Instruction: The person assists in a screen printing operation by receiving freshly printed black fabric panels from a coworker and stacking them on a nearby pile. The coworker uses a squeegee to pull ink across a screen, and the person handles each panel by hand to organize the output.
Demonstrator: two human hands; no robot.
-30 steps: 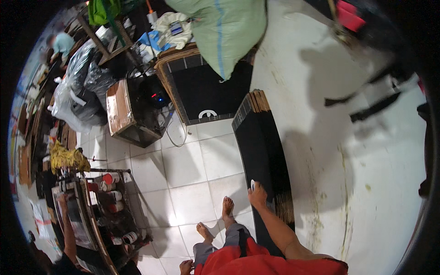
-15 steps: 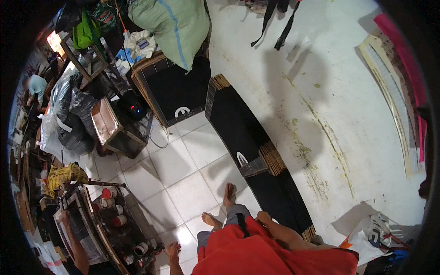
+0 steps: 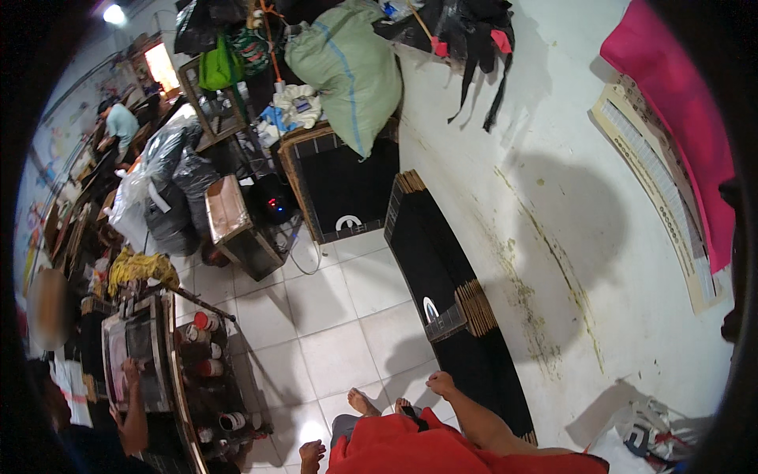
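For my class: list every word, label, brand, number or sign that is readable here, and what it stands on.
No text is legible.
Long cream-edged paper strip, at right: rows of print, too small.
Red-and-white cylindrical jars: labels too small.
Crumpled white plastic bag: dark print, blurred.
Flat black stacked panels: white arch-shaped emblem, no readable word.

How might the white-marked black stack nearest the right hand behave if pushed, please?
The black stack is probably stiff, as its face looks flat and unwrinkled. Its many brown edges suggest separate sheets that could slide apart. All those layers may also make it heavy to shift at once.
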